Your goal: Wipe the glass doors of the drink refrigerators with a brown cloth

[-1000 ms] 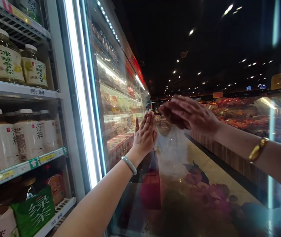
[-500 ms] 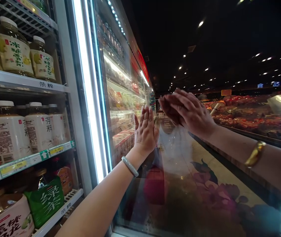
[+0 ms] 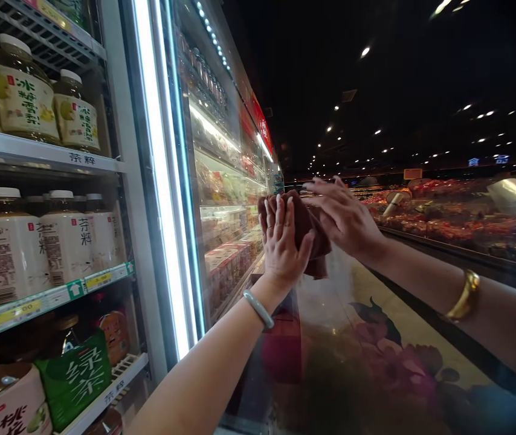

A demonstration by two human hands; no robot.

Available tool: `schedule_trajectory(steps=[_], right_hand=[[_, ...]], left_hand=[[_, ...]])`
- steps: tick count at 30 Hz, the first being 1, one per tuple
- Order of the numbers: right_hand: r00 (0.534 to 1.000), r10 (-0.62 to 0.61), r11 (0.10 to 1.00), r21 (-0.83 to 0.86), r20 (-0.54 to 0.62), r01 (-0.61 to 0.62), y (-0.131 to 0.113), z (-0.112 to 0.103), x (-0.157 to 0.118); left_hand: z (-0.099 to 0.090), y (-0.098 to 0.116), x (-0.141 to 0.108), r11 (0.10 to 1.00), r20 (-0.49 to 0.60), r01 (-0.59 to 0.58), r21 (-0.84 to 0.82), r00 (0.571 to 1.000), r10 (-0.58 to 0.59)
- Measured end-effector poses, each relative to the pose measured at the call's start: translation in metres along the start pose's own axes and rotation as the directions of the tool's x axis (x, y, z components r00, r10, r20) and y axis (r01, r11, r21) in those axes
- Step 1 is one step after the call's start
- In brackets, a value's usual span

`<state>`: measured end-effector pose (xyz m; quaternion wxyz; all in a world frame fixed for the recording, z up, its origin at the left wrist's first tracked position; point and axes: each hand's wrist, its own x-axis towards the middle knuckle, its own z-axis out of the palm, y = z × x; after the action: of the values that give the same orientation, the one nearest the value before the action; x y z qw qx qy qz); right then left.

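My left hand point(image 3: 280, 244), with a pale bangle at the wrist, holds a brown cloth point(image 3: 315, 241) under its extended fingers, against the glass door point(image 3: 330, 374). The cloth is bunched and shows above the fingertips and to the right of the palm. Just right of the cloth is my right hand point(image 3: 348, 220), its fingers spread and slightly blurred. A gold bangle circles the right wrist. The right fingertips are close to the cloth's edge; whether they touch it or the glass I cannot tell.
On the left, cooler shelves point(image 3: 49, 156) hold several bottles and a green package point(image 3: 77, 371). A bright light strip point(image 3: 161, 181) runs down the door's left side. Refrigerated displays point(image 3: 231, 260) show through the glass, and red-packaged goods point(image 3: 457, 211) are at the right.
The brown cloth, earlier under my right hand, is now under my left hand. My left hand has moved right and slightly down; the right hand's fingers have spread away from the cloth.
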<state>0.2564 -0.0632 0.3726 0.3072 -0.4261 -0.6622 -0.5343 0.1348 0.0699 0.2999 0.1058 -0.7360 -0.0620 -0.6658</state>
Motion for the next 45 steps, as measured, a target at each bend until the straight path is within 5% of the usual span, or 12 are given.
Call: schedule_trajectory(steps=[5,9,13,19,24,26,30,34,37,39,42,45], right_hand=[[1.0,-0.01,0.987,-0.162,-0.007,0.009,0.001,0.03,0.028],[0.997,-0.062,0.975,-0.21,0.054,0.072,-0.018,0.053,0.02],[0.988,-0.108,0.968,-0.216,0.112,0.13,-0.024,0.057,0.009],[0.99,-0.118,0.966,-0.221,0.079,0.133,-0.016,0.059,0.006],[0.993,-0.098,0.958,-0.262,0.072,0.113,-0.022,0.063,0.005],[0.992,-0.092,0.953,-0.281,0.082,0.112,-0.024,0.062,0.004],[0.986,-0.133,0.933,-0.325,0.096,0.157,-0.023,0.062,0.002],[0.99,-0.132,0.94,-0.309,0.058,0.144,-0.02,0.067,0.0],[0.99,-0.133,0.94,-0.31,0.05,0.142,-0.021,0.067,0.001],[0.989,-0.133,0.931,-0.334,0.059,0.146,-0.023,0.065,0.001],[0.984,-0.149,0.915,-0.364,0.094,0.173,-0.025,0.062,0.001],[0.985,-0.156,0.918,-0.359,0.071,0.171,-0.024,0.063,0.0]], left_hand=[[-0.011,-0.014,0.016,0.995,0.032,-0.076,0.071,0.997,0.073],[-0.038,-0.048,-0.005,0.995,0.045,-0.051,0.089,0.998,0.047],[-0.038,-0.046,-0.024,0.991,0.02,-0.052,0.125,0.999,0.05],[-0.039,-0.073,0.012,0.948,0.101,-0.234,0.214,0.971,0.217],[-0.056,-0.111,-0.003,0.968,-0.161,0.05,0.247,0.987,-0.01],[-0.053,-0.101,-0.022,0.971,-0.08,-0.105,0.213,0.989,0.125],[-0.042,-0.087,-0.017,0.871,0.087,-0.48,0.106,0.877,0.473],[-0.045,-0.111,0.032,0.979,-0.127,-0.07,0.19,0.987,0.096],[-0.048,-0.11,0.024,0.973,-0.235,0.151,0.175,0.966,-0.107],[-0.046,-0.093,-0.006,0.979,-0.17,0.079,0.185,0.984,-0.047],[-0.04,-0.069,-0.041,0.945,0.055,-0.292,0.144,0.956,0.287],[-0.038,-0.073,-0.027,0.919,0.064,-0.375,0.127,0.927,0.369]])
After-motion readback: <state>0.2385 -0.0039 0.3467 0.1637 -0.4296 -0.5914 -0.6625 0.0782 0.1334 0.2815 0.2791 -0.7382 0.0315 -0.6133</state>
